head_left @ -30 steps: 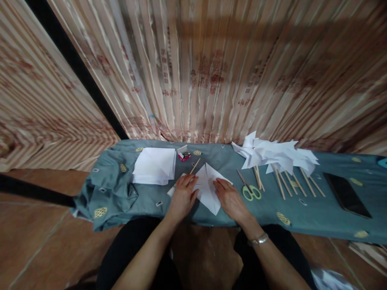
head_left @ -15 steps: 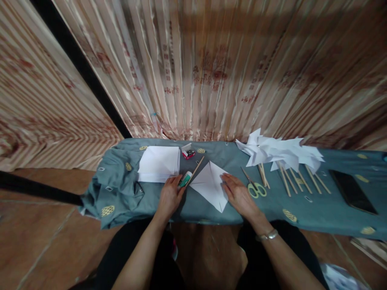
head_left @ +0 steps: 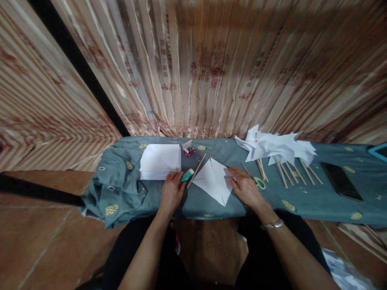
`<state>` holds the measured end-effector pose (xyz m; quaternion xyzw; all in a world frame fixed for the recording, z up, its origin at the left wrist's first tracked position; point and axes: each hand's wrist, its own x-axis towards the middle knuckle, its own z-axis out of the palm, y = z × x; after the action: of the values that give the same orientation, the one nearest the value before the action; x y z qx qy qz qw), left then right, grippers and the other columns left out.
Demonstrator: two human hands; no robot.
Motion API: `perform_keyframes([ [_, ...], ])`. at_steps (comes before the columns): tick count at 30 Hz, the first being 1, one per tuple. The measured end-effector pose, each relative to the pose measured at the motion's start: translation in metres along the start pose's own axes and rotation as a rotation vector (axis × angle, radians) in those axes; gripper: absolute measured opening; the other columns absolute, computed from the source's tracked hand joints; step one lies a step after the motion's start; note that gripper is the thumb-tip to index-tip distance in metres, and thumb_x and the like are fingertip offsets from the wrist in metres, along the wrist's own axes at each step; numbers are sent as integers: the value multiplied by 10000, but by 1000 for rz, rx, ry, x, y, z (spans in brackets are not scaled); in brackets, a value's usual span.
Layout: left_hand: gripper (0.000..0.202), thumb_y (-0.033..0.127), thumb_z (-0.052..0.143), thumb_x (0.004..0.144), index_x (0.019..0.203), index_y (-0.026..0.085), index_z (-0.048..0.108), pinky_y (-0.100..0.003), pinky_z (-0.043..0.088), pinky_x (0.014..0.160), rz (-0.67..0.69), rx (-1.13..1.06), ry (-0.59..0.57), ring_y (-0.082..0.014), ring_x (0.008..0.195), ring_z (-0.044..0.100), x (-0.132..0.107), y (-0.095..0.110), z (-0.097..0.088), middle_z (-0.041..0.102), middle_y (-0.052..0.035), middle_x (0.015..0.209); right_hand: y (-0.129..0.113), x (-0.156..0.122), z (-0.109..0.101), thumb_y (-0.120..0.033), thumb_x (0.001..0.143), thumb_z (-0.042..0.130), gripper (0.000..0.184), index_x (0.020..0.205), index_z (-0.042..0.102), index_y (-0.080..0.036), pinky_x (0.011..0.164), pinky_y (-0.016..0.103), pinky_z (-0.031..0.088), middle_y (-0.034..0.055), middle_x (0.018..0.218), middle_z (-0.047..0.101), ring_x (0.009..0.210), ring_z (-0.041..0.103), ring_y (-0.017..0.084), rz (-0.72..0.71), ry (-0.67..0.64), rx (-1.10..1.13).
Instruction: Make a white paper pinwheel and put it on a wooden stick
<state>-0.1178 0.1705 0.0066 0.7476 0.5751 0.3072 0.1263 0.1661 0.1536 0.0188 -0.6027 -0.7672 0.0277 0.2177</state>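
Note:
A folded white paper square (head_left: 213, 181) lies on the teal cloth (head_left: 121, 193) in front of me. My left hand (head_left: 172, 191) rests left of it with its fingertips at a small green and white glue stick (head_left: 187, 175); the fingers are curled around nothing. A thin wooden stick (head_left: 196, 170) lies between the glue stick and the paper. My right hand (head_left: 247, 187) lies flat beside the paper's right corner, fingers stretched, partly covering green-handled scissors (head_left: 259, 183).
A stack of white sheets (head_left: 160, 161) lies at the left, a small red box (head_left: 189, 150) behind. Finished white paper pinwheels on sticks (head_left: 278, 151) lie at the right, then a black phone (head_left: 340, 180). A striped curtain hangs behind.
My left hand left the paper and moved left to the glue stick. My right hand slid right off the paper onto the scissors. The paper now lies uncovered.

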Motion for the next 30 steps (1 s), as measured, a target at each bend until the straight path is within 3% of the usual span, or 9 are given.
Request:
perform_keyframes([
  [4,364,181,604,815,1178,155,595,-468,462,960,159,-32,39,-279,1093,537,-3,17,1,615,-128,1184,-3,0,2,-250,916,382,408,1231,595,-101,1029,462,440,188,1248,620,1187,565,297,3,-16,16],
  [8,341,147,641,780,1121,154,630,-492,451,976,371,-82,-140,-290,1125,529,-13,46,16,615,-127,1205,-5,1,3,-233,922,359,416,1236,591,-88,1046,454,431,182,1258,614,1204,554,281,4,-27,34],
  [11,292,149,631,787,1077,173,653,-484,464,964,411,-119,-202,-278,1106,545,-14,55,22,629,-112,1188,-7,2,2,-235,931,346,418,1244,588,-100,1049,455,432,167,1258,617,1210,548,270,-14,-31,54],
  [16,323,156,594,815,1135,174,627,-445,465,970,166,-51,4,-260,1099,541,0,26,3,624,-111,1175,-12,2,4,-266,939,380,405,1234,600,-97,1055,447,431,162,1264,617,1207,549,264,-61,-45,100],
  [20,373,157,633,763,1136,171,625,-442,473,954,31,86,-40,-277,1062,562,1,-1,-10,651,-109,1120,-16,0,4,-279,936,399,394,1236,603,-126,1049,466,436,156,1263,619,1201,554,263,-60,-43,138],
  [23,350,138,605,762,1109,161,645,-440,477,938,-17,73,-55,-284,1043,584,-3,-8,-10,672,-121,1097,-19,-2,2,-286,934,405,395,1242,600,-133,1056,474,425,153,1262,620,1206,550,266,-58,-43,168],
  [26,310,162,591,760,1056,166,682,-435,474,924,-90,-94,-1,-281,1009,605,-2,-5,-7,694,-115,1047,-24,-2,-1,-290,928,420,378,1232,610,-171,1061,476,417,128,1249,633,1199,555,260,-40,-21,238],
  [30,310,299,659,727,1008,183,716,-364,507,816,-313,-665,-12,-219,846,646,-2,17,-1,729,-53,915,-36,-2,0,-341,894,498,325,1153,654,-224,1007,455,461,93,1209,662,1131,602,253,92,4,508],
])
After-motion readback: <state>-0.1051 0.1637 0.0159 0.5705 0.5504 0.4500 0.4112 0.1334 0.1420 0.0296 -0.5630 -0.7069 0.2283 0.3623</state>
